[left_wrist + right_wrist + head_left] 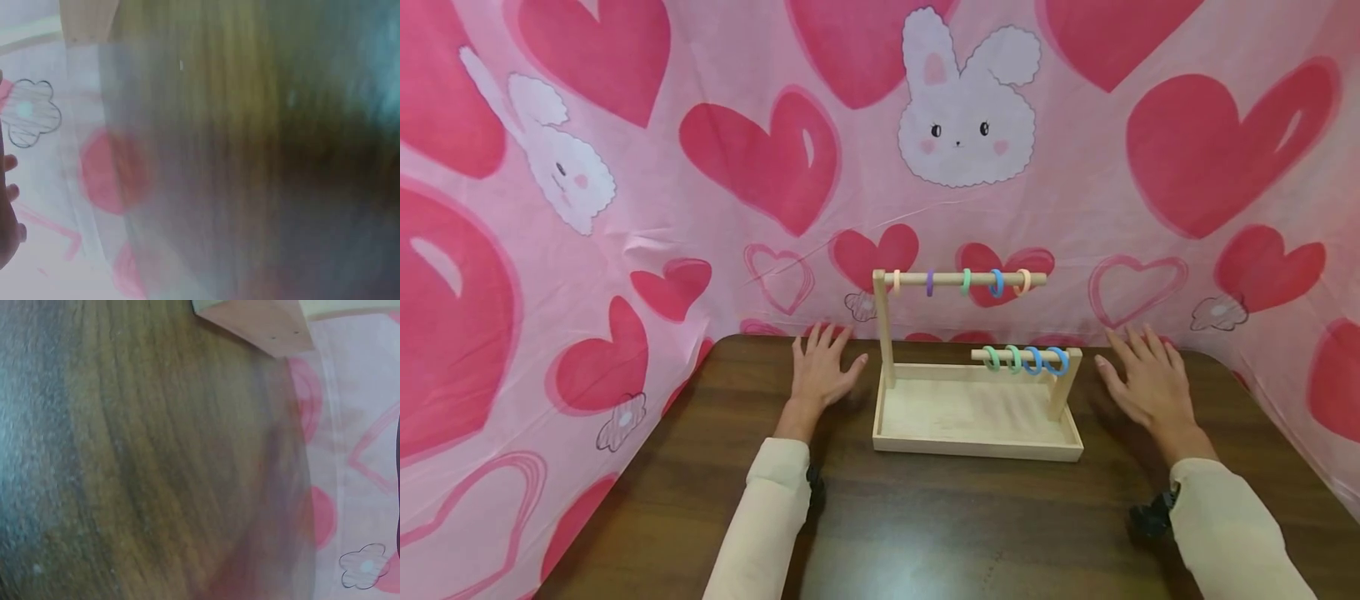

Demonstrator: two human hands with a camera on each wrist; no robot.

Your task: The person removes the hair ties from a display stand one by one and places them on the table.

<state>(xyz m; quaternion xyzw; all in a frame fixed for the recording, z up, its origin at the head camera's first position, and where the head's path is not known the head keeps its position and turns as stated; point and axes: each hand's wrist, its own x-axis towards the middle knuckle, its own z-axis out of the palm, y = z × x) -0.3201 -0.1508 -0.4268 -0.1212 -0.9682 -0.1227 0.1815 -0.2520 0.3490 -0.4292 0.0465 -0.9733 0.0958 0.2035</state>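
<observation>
Left of the wooden stand point(977, 451), my left hand point(822, 373) lies on the table with its fingers spread. My right hand point(1152, 385) rests on the other side, fingers likewise extended; neither holds anything. Several rings hang on the upper rod point(981, 279): a peach ring point(897, 282), a purple ring point(930, 282), a green ring point(966, 282), a blue ring point(997, 283) and another peach one. The shorter lower rod point(977, 355) carries green rings point(1014, 359) and blue rings point(1057, 361). In the left wrist view only some fingers point(9, 228) show at the edge.
The dark wooden table point(955, 533) ends at a pink cloth backdrop point(865, 200) printed with hearts and rabbits. This cloth also rises on the left and right. A corner of the stand's tray point(262, 325) shows in the right wrist view.
</observation>
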